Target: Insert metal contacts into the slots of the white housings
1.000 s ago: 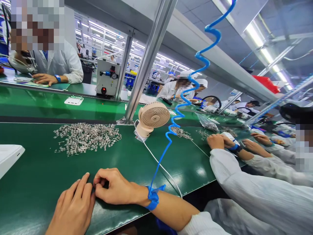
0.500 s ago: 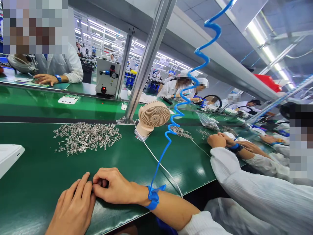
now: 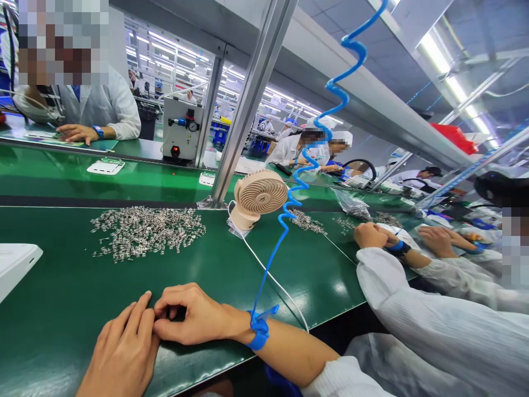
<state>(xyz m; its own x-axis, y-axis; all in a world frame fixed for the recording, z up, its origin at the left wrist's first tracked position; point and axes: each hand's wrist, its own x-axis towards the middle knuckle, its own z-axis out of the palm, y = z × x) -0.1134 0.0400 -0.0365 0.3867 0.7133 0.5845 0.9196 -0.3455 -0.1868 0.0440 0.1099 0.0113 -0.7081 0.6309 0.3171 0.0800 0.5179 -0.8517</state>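
My left hand point(image 3: 126, 344) rests at the near edge of the green bench, back up, fingers close together and bent slightly down; its thumb is hidden. Against its fingertips, my right hand point(image 3: 192, 315) is closed in a pinch of thumb and index finger. Whatever lies between the fingers of both hands is too small and covered to make out. A blue wrist strap point(image 3: 259, 331) with a blue coiled cord point(image 3: 298, 179) is around my right wrist. Beyond my hands lies a loose pile of small shiny metal pieces point(image 3: 146, 231).
A beige fan point(image 3: 260, 193) stands behind the cord, its white cable point(image 3: 275, 280) trailing to the bench edge. A white casing point(image 3: 16, 267) is at far left. White panels point(image 3: 106, 166) lie on the green belt beyond. Co-workers' hands point(image 3: 371, 236) are close on the right.
My right hand has shifted slightly left against my left hand, which stays put. The white panels on the belt have moved left. A far-right co-worker's hands have come together.
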